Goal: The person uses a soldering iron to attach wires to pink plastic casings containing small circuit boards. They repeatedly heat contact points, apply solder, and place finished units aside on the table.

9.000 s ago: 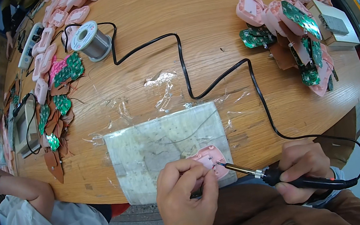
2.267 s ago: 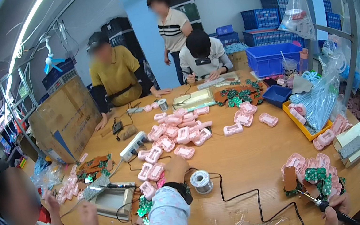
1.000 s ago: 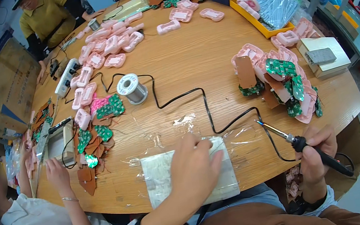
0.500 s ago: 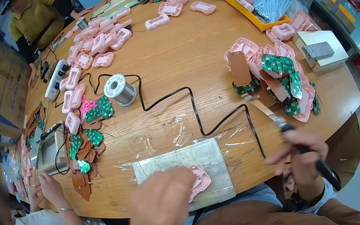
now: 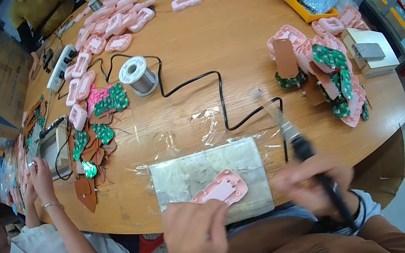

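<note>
On a whitish mat [image 5: 175, 171] at the table's near edge lies a pink plastic shell [image 5: 222, 190], its hollow side up with a white label inside. My left hand [image 5: 197, 237] is closed at the shell's near left end, fingers curled under and covering that end; what they pinch, if anything, is hidden. In my right hand [image 5: 324, 178] is a soldering iron [image 5: 303, 147] with a black handle and silver barrel, blurred by motion. Its tip points up and away, above the wood right of the mat and apart from the shell.
A solder spool [image 5: 138, 76] and a black cord [image 5: 192, 81] lie ahead. Green circuit boards [image 5: 329, 56] and pink shells are heaped at right, more boards [image 5: 111, 100] at left. A yellow tray [image 5: 301, 11] stands at far right. A co-worker's hand [image 5: 43, 180] works at left.
My left hand has drawn back toward me, uncovering more of the shell, which stays put on the mat. The soldering iron has swung away from the board heap toward the left. The view has shifted slightly.
</note>
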`<state>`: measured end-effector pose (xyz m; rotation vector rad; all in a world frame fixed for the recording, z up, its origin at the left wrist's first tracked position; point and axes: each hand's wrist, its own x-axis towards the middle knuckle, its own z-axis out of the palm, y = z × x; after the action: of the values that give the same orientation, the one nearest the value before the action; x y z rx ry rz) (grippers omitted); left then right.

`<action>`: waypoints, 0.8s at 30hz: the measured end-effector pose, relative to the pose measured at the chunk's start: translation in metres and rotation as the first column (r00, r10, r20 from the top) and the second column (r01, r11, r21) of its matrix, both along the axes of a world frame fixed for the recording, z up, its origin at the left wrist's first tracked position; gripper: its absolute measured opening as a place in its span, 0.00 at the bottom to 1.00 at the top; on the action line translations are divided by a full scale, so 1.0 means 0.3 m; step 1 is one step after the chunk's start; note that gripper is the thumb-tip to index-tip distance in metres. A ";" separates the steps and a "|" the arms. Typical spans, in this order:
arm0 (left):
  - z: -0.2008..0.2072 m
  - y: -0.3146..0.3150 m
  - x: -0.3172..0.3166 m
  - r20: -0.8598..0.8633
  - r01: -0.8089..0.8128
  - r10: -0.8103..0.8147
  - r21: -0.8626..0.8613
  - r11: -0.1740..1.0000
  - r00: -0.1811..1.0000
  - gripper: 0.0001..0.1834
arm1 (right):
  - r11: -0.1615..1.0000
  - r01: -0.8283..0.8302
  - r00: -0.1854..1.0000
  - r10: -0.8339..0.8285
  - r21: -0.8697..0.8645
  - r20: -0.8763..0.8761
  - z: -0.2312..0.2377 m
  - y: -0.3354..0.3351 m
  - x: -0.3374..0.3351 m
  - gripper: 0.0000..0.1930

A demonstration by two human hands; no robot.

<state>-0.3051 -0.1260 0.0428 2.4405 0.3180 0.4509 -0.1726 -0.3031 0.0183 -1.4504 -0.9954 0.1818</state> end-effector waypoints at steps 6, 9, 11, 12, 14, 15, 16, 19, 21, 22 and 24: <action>-0.111 -0.049 0.001 0.012 -0.208 0.212 -0.138 0.968 0.977 0.09 | 0.993 0.075 0.997 -0.076 -0.095 -0.013 -0.012 -0.067 0.011 0.19; -0.173 -0.073 0.030 0.018 -0.219 0.225 -0.176 0.960 0.974 0.08 | 0.984 0.170 0.985 -0.167 -0.056 0.045 -0.046 -0.086 0.010 0.26; -0.185 -0.076 0.033 0.027 -0.169 0.175 -0.159 0.973 0.984 0.09 | 0.986 0.143 0.979 -0.127 -0.091 0.156 -0.047 -0.117 0.023 0.25; -0.183 -0.076 0.033 0.028 -0.159 0.166 -0.170 0.973 0.986 0.09 | 0.988 0.152 0.973 -0.144 -0.032 0.181 -0.046 -0.129 0.020 0.24; -0.171 -0.069 0.032 0.011 -0.141 0.145 -0.181 0.973 0.989 0.09 | 0.988 0.120 0.992 -0.116 -0.094 0.045 -0.037 -0.151 0.004 0.19; -0.163 -0.065 0.032 -0.012 -0.137 0.137 -0.197 0.971 0.990 0.09 | 0.991 0.085 0.996 -0.086 -0.105 -0.006 -0.034 -0.156 -0.003 0.19; -0.154 -0.062 0.032 -0.012 -0.137 0.138 -0.208 0.968 0.990 0.07 | 0.993 0.040 0.996 -0.048 -0.108 -0.073 -0.031 -0.159 -0.005 0.19; -0.138 -0.060 0.040 -0.063 -0.159 0.148 -0.247 0.956 0.987 0.05 | 0.983 -0.038 0.999 0.035 -0.179 -0.022 -0.025 -0.150 0.005 0.18; -0.133 -0.065 0.045 -0.083 -0.178 0.162 -0.252 0.951 0.983 0.04 | 0.978 -0.061 0.998 0.053 -0.200 -0.043 -0.022 -0.133 0.008 0.16; -0.132 -0.065 0.046 -0.086 -0.176 0.160 -0.244 0.954 0.983 0.04 | 0.971 -0.076 0.997 0.076 -0.227 -0.012 -0.020 -0.127 0.010 0.15; -0.130 -0.065 0.046 -0.092 -0.172 0.155 -0.226 0.959 0.984 0.04 | 0.957 -0.118 0.993 0.121 -0.266 -0.006 -0.017 -0.122 0.016 0.14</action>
<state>-0.2913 -0.1455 0.0037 2.2134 0.5754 0.3719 -0.1677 -0.3396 0.0133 -1.6353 -1.0997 0.4101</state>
